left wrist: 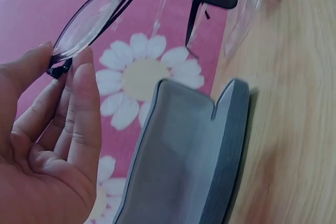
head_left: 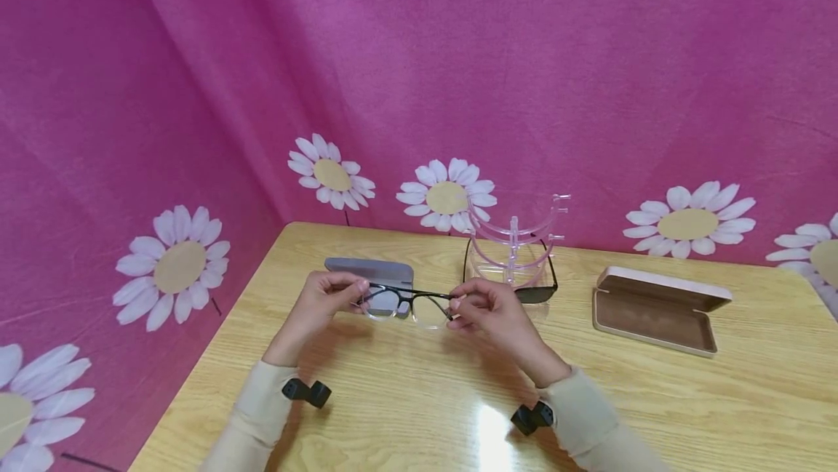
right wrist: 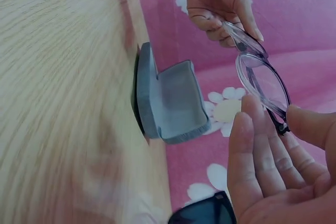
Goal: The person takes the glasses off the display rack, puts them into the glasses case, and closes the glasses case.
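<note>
pink cloth [head_left: 524, 79] behind glasses [head_left: 406, 299] in pinch of left hand [head_left: 316, 312] and right hand [head_left: 503, 318], brown-lined case [head_left: 655, 318] only in head view

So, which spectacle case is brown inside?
The pale case on the right: its lining is brown, whereas the grey case behind the held glasses is lined grey.

The left sleeve [head_left: 252, 414] and right sleeve [head_left: 592, 417] were long, plain and pale cream, softly creased, each reaching the wrist. A small black camera [head_left: 306, 392] with two blocky parts jutted from the left sleeve's inner edge; a second black camera [head_left: 532, 417], equally boxy, sat at the right. Both hands [head_left: 327, 296] were bare.
</note>
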Tool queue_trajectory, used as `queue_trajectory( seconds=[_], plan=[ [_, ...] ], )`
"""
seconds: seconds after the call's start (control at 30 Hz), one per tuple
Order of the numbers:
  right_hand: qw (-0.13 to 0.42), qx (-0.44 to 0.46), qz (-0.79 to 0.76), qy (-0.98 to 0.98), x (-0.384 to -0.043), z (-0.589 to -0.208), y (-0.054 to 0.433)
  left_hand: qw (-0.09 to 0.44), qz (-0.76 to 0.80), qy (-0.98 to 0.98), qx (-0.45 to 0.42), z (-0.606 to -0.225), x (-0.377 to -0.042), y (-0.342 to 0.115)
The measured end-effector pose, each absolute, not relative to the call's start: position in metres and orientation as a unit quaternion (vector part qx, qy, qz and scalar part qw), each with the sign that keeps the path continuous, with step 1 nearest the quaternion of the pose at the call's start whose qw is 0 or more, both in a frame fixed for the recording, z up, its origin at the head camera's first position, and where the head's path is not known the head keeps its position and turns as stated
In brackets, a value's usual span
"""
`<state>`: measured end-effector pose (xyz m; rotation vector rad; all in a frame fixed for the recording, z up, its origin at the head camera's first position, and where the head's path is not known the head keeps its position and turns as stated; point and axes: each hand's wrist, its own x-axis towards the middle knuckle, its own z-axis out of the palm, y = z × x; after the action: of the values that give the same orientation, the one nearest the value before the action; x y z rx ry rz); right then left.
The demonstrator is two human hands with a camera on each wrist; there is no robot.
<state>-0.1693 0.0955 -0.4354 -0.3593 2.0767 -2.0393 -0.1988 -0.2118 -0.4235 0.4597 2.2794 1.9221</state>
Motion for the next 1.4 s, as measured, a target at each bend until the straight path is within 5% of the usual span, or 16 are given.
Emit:
queue_trajectory(
  seconds=[0.47, 1.13, 1.4],
  plan=[
    [0.092, -0.102, -0.699, 0.702, -0.189, -0.456, 0.05, 0.069, 0.63, 0.768, 0.094, -0.431, -0.217, -0.246],
    [-0.023, -0.085, -0.609, 0.789, -0.222, -0.484, 0.011, 0.032, 0.62, 0.783, 0.04, -0.463, -0.23, -0.259],
    [-0.014, -0.085, -0.592, 0.801, -0.226, -0.482, 0.008, 0.025, 0.618, 0.786, 0.017, -0.469, -0.234, -0.26]
  ],
)
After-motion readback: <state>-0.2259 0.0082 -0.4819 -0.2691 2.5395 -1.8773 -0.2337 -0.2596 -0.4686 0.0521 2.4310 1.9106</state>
